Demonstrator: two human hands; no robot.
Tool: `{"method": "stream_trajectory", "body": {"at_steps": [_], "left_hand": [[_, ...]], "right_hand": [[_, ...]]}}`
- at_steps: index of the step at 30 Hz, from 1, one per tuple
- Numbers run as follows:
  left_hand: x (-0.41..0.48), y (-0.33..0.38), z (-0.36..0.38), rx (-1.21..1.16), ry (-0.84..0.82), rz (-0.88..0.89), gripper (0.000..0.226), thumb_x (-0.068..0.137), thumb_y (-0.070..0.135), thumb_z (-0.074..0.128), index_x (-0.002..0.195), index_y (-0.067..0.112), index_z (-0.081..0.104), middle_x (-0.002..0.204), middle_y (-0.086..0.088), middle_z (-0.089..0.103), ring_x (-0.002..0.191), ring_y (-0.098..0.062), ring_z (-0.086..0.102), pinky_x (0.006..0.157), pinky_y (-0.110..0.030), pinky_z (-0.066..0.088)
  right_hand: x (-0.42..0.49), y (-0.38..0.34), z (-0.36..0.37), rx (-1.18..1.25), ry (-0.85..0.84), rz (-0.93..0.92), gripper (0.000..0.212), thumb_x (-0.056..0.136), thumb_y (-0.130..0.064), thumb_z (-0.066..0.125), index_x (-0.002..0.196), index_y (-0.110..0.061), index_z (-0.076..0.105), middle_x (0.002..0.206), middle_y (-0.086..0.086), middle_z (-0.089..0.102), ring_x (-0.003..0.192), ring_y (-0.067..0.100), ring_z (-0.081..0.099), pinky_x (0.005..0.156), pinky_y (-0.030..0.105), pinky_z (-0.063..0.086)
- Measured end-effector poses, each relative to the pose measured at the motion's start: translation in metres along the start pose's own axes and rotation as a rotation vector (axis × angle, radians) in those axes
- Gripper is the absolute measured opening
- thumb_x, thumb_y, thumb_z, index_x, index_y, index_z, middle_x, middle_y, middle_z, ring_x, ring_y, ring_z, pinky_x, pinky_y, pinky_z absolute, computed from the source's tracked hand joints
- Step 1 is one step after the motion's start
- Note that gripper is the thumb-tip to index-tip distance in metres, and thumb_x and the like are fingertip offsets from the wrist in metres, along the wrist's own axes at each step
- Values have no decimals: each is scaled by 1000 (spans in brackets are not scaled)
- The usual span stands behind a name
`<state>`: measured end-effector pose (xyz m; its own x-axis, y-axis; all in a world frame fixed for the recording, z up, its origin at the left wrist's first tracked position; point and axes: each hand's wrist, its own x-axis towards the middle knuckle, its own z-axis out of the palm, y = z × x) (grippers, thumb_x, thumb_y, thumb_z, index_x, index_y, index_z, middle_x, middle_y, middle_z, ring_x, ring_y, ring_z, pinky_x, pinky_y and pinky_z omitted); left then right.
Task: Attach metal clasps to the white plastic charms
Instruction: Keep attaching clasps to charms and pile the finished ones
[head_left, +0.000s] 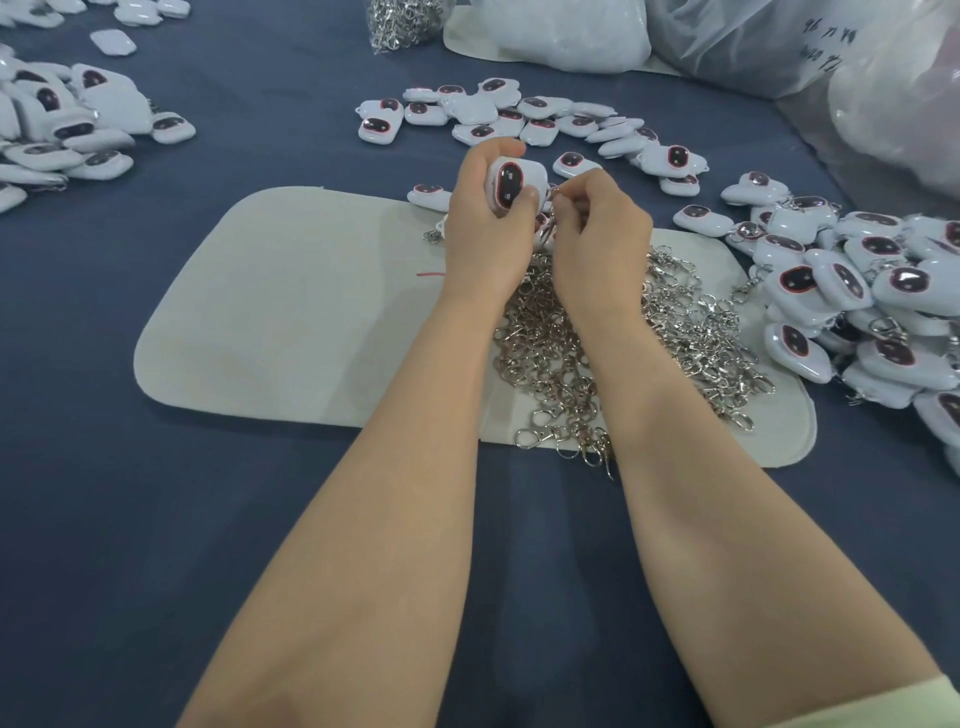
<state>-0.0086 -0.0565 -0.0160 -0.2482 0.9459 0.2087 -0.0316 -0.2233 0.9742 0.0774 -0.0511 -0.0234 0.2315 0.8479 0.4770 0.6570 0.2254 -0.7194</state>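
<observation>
My left hand (485, 223) grips a white plastic charm (511, 184) with a dark oval face, held upright above the white mat (291, 312). Right beside it, my right hand (597, 228) pinches a small metal clasp (555, 193) at the charm's right edge; most of the clasp is hidden by my fingers. A heap of loose silver clasps (623, 353) lies on the mat under my wrists. More white charms (524, 119) are scattered just beyond my hands.
A large pile of charms (862, 291), some with clasps on them, fills the right side. Another charm pile (62, 130) lies at the far left. A bag of clasps (400, 23) and white plastic bags (727, 36) stand at the back on the blue cloth.
</observation>
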Motion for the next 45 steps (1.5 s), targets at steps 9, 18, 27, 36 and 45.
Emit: {"method": "stream_trajectory", "body": {"at_steps": [9,18,27,36,45], "left_hand": [[0,-3,-2,255,-61,202,33,88,-3,49,116,15,54,100,18,51,90,2,50,82,-11,40],[0,3,3,50,-28,53,31,91,0,50,118,16,50,103,2,58,82,-14,62,80,-27,54],[5,11,-1,-627,10,-411,21,94,0,47,114,6,49,63,-1,53,48,-8,51,47,-18,46],[4,6,-4,-305,66,-235,41,95,4,50,133,19,49,109,-4,57,65,-10,56,63,-20,51],[-1,4,-3,230,-68,195,41,93,1,45,129,16,53,132,0,55,110,-31,55,94,-30,44]], "right_hand": [[-1,2,-1,-98,-50,-13,15,93,-11,48,95,-8,62,88,8,67,85,26,59,76,37,44],[-1,-3,-3,124,-67,53,9,94,-8,48,98,-12,56,85,-8,57,81,9,55,74,15,43],[-1,-10,-8,425,-63,141,16,91,-11,58,85,-25,58,84,-10,64,81,5,60,81,32,53],[-1,-3,-3,105,-20,-11,11,94,-13,53,92,-10,63,76,-8,58,72,8,53,68,14,41],[-1,3,-2,-128,-88,-111,15,94,-13,46,92,-5,59,88,10,64,84,31,55,71,39,43]]}}
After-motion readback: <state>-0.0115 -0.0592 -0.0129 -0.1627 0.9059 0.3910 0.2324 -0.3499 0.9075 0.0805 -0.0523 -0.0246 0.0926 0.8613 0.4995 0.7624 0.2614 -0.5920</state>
